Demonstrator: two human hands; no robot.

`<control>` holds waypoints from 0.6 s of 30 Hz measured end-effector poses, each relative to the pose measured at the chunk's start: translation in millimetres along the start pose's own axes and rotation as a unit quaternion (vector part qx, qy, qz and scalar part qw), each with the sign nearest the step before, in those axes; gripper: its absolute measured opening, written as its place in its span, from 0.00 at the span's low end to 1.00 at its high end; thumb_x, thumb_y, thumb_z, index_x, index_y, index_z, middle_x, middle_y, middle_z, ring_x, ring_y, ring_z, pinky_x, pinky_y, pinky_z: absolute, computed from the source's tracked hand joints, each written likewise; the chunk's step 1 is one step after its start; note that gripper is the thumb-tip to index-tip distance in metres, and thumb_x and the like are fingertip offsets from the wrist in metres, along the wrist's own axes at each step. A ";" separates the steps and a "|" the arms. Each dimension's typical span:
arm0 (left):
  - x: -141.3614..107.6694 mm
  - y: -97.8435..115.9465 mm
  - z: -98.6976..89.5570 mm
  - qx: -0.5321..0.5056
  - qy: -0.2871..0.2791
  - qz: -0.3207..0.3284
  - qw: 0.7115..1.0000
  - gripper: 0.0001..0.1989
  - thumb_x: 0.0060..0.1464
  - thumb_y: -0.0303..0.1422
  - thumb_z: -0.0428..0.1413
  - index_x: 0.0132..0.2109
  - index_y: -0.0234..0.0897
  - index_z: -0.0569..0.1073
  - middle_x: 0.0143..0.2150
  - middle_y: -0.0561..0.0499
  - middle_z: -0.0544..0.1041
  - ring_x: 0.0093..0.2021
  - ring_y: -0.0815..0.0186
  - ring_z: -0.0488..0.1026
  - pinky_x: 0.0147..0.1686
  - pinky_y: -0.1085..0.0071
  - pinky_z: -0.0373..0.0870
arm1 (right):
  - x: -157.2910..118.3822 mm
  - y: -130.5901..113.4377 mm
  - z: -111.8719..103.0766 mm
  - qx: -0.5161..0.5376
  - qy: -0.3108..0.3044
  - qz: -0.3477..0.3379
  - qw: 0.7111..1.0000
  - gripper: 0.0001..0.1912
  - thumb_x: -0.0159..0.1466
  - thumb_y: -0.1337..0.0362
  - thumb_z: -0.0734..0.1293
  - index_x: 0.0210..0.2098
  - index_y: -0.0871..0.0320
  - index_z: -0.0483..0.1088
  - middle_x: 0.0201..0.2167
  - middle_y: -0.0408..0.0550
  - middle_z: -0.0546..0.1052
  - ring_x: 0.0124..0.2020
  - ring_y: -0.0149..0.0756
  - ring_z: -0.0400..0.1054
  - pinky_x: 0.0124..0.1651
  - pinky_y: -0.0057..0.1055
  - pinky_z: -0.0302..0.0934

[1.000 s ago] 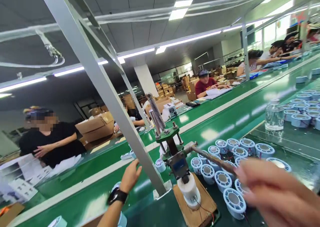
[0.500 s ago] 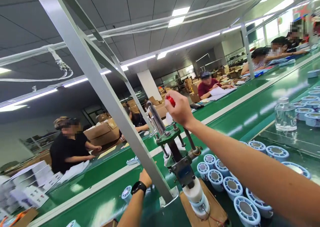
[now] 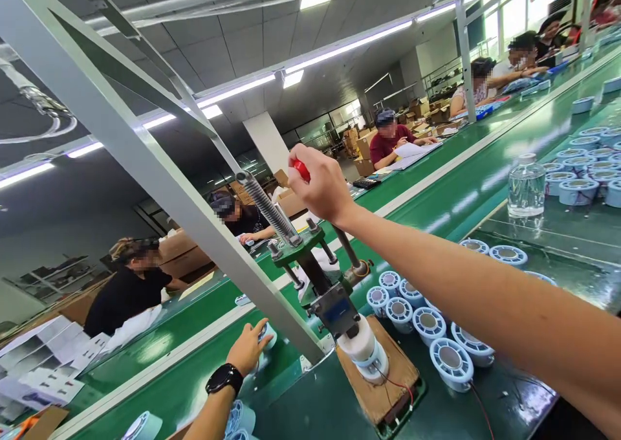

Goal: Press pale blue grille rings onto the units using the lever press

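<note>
My right hand [image 3: 320,184] is closed round the red knob [image 3: 301,171] of a hand lever press [image 3: 334,307]. Under the press ram, a white cylinder [image 3: 358,341] sits on a light blue round housing [image 3: 376,366] with red and dark wires, on a brown board [image 3: 383,398]. Over the green belt, my left hand [image 3: 245,348], with a black watch at the wrist, has its thumb and fingertips on another light blue round housing [image 3: 270,336]. Part of that housing is hidden by the fingers.
Several light blue housings [image 3: 429,323] stand right of the press. A clear bottle [image 3: 526,187] is farther right. A slanted metal post [image 3: 194,213] rises between my hands. More housings [image 3: 145,426] lie lower left. Across the conveyor belt [image 3: 427,213], several people sit working.
My left hand has come out from behind the post, leftward, and now has its fingers on a housing. My right hand stays on the red knob. The camera view has shifted.
</note>
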State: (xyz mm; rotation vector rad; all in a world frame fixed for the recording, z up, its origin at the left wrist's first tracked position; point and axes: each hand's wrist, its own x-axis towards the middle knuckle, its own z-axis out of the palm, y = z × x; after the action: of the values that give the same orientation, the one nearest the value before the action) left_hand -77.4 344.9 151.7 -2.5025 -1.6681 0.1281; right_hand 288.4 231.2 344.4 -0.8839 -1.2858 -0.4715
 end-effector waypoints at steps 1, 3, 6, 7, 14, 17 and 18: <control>-7.8 8.6 -3.6 -0.003 -0.006 0.023 1.000 0.17 0.66 0.40 0.47 0.54 0.35 0.68 0.44 0.48 0.73 0.39 0.64 0.73 0.44 0.61 0.70 | -0.6 0.3 -0.3 -0.003 -0.002 -0.003 1.000 0.04 0.64 0.68 0.57 0.33 0.56 0.62 0.30 0.44 0.68 0.31 0.31 0.58 0.38 0.29 0.54; -28.1 26.4 -8.4 -0.013 -0.024 0.076 0.997 0.18 0.66 0.41 0.44 0.55 0.39 0.67 0.45 0.47 0.71 0.41 0.63 0.73 0.46 0.64 0.68 | -2.0 0.8 0.3 -0.010 0.000 -0.007 1.000 0.04 0.64 0.68 0.57 0.34 0.56 0.62 0.31 0.44 0.68 0.31 0.32 0.59 0.38 0.30 0.54; -63.6 49.5 -9.1 -0.028 -0.072 0.149 0.986 0.19 0.62 0.43 0.49 0.59 0.49 0.66 0.49 0.49 0.70 0.43 0.63 0.73 0.44 0.69 0.67 | -0.8 1.8 2.8 -0.023 0.006 -0.006 1.000 0.05 0.64 0.69 0.56 0.35 0.56 0.62 0.32 0.45 0.69 0.32 0.32 0.60 0.40 0.30 0.55; -74.5 55.3 -7.9 -0.030 -0.087 0.164 0.982 0.20 0.61 0.42 0.52 0.60 0.52 0.65 0.49 0.50 0.70 0.43 0.62 0.73 0.44 0.69 0.68 | 1.2 2.2 3.1 -0.026 0.002 -0.005 1.000 0.05 0.65 0.69 0.56 0.35 0.57 0.63 0.32 0.45 0.69 0.32 0.32 0.60 0.41 0.30 0.56; -118.2 69.2 -3.8 -0.051 -0.084 0.172 0.980 0.26 0.57 0.37 0.55 0.62 0.53 0.64 0.59 0.47 0.68 0.54 0.56 0.71 0.55 0.61 0.67 | -34.1 -14.6 -36.6 0.022 -0.063 0.046 0.997 0.20 0.66 0.68 0.56 0.58 0.55 0.60 0.54 0.50 0.70 0.53 0.39 0.64 0.59 0.42 0.57; -129.7 50.8 -13.8 -0.064 -0.023 0.131 0.989 0.25 0.59 0.44 0.52 0.62 0.48 0.66 0.67 0.43 0.61 0.64 0.49 0.61 0.63 0.53 0.58 | -129.0 -34.7 -59.4 0.049 -0.044 0.119 0.991 0.29 0.68 0.65 0.56 0.67 0.49 0.49 0.64 0.51 0.60 0.64 0.42 0.56 0.65 0.48 0.52; -134.6 37.7 -17.9 -0.068 0.012 0.109 0.992 0.25 0.59 0.46 0.51 0.61 0.47 0.67 0.67 0.43 0.61 0.64 0.49 0.61 0.64 0.52 0.57 | -168.4 -39.0 -62.4 0.053 -0.042 0.167 0.984 0.31 0.68 0.64 0.56 0.69 0.48 0.44 0.65 0.51 0.59 0.64 0.43 0.55 0.65 0.48 0.53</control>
State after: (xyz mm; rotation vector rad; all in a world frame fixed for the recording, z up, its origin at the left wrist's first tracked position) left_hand -92.3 205.3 163.3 -2.7697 -1.4354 0.0049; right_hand 255.8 131.2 193.7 -1.0142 -1.1980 -0.1007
